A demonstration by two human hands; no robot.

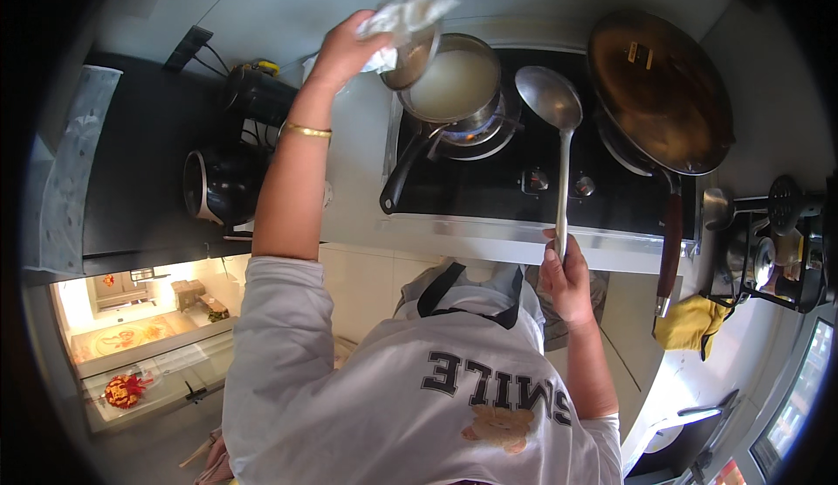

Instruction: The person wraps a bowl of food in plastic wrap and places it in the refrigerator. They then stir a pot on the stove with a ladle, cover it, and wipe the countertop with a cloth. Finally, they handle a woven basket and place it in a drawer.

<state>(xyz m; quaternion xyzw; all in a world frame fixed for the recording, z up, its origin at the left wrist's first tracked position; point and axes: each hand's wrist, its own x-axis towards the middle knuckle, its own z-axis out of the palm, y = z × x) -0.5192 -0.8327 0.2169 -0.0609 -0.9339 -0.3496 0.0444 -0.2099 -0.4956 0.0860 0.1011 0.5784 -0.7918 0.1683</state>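
Note:
My left hand (350, 49) grips a crumpled white cloth or paper (409, 17) together with a tilted pot lid (414, 59), partly hidden by the cloth. The lid is over the left rim of a small saucepan (484, 113); whether they touch I cannot tell. Cloudy whitish liquid (455, 82) fills much of the pan. Beneath it a blue flame burns on the gas hob's left burner (481, 135). In my right hand (566, 279) is the handle end of a metal ladle (546, 95), its bowl above the hob between the two burners.
A large wok (661, 92) stands tilted over the right burner, its brown handle (671, 243) crossing the hob's front edge. Black appliances (229, 184) stand on the left counter. To the right are a utensil rack (779, 262) and a yellow cloth or mitt (691, 324).

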